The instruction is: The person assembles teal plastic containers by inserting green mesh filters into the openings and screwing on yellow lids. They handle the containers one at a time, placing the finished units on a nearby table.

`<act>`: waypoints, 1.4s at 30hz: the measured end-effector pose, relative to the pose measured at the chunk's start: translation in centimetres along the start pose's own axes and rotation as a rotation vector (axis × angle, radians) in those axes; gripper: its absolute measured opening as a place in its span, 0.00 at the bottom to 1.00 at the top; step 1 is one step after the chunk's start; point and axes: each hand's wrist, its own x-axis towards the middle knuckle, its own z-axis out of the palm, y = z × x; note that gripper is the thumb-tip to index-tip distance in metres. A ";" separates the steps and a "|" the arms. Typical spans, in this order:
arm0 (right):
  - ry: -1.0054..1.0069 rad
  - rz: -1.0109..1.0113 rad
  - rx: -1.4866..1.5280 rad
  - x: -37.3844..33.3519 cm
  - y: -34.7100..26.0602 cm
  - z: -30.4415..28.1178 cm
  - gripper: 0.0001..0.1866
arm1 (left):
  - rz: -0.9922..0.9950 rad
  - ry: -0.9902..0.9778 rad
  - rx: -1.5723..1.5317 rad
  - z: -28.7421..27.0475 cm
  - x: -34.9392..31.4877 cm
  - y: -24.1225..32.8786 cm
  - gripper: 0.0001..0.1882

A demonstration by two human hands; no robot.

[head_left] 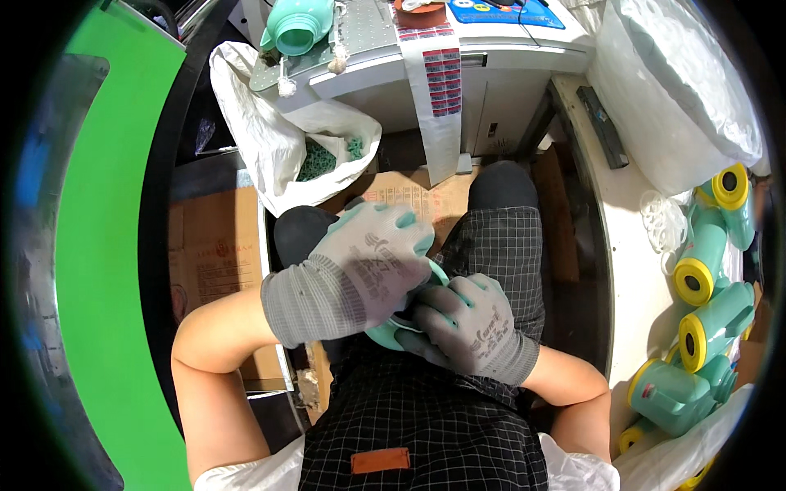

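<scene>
A teal plastic jug [385,334], mostly hidden by my gloves, rests in my lap; a curved rim and part of its side show. Over its far left part lies my left hand [381,258], in a grey-and-teal work glove, fingers bent round it. My right hand [465,319], gloved alike, has its fingers curled over the near right side at the rim. Whether a small part sits between the fingers, I cannot tell. Below the hands, a black checked apron [426,417] covers my lap.
On the right bench [630,245] lie several teal jugs [700,254] with yellow-ringed ends, white rings [663,221] and a big white bag [671,90]. Ahead, a worktable [368,69] carries another teal jug [296,29] and a hanging label strip [440,90]. A white sack [270,155] holds green scraps; a green surface [115,245] runs left.
</scene>
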 end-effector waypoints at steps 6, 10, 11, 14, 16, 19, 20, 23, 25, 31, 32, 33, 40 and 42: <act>0.014 -0.013 0.023 0.0 0.0 0.0 0.16 | -0.055 0.110 -0.033 1.6 -0.5 0.0 0.12; 0.054 0.046 -0.002 -0.3 -0.4 -0.3 0.20 | -0.021 0.178 -0.246 1.7 0.2 -0.1 0.14; 0.093 0.034 0.012 -0.9 -0.3 -0.3 0.21 | 0.005 0.217 -0.422 2.0 0.4 -0.6 0.15; 0.230 0.040 0.042 -5.2 1.6 -0.9 0.23 | -0.048 0.436 -0.772 6.9 0.4 -2.4 0.30; 0.312 0.207 0.150 -8.6 1.9 -2.1 0.26 | -0.175 0.348 -0.945 11.5 -0.4 -1.1 0.33; 0.146 0.802 0.218 -11.1 -0.6 -4.3 0.49 | -0.306 0.374 -0.746 15.0 0.4 2.4 0.36; 0.046 0.933 0.383 -11.2 -1.2 -5.4 0.53 | -0.210 0.383 -0.691 14.3 1.4 3.0 0.36; 0.149 1.213 0.881 -14.1 0.1 -4.5 0.40 | 0.020 0.369 -0.701 10.7 3.6 2.5 0.39; 0.358 1.344 1.122 -14.8 0.9 -5.1 0.34 | 0.008 0.639 -0.476 9.8 5.9 -1.1 0.35; 0.955 0.890 0.606 -13.9 3.1 -5.2 0.52 | -0.539 1.142 -1.256 15.2 17.4 -19.0 0.39; 0.928 0.871 0.503 -13.8 4.1 -4.8 0.53 | -0.767 1.114 -1.037 17.6 18.8 -22.3 0.35; 0.893 0.848 0.411 -13.5 5.1 -4.6 0.54 | -0.995 1.076 -0.803 19.8 19.2 -25.6 0.30; 0.783 0.938 0.152 -14.1 4.6 -1.8 0.59 | -0.754 0.829 -1.254 18.6 19.4 -25.9 0.19; 0.802 0.954 0.124 -14.6 4.9 -1.2 0.60 | -0.810 0.824 -1.172 16.8 18.6 -23.1 0.17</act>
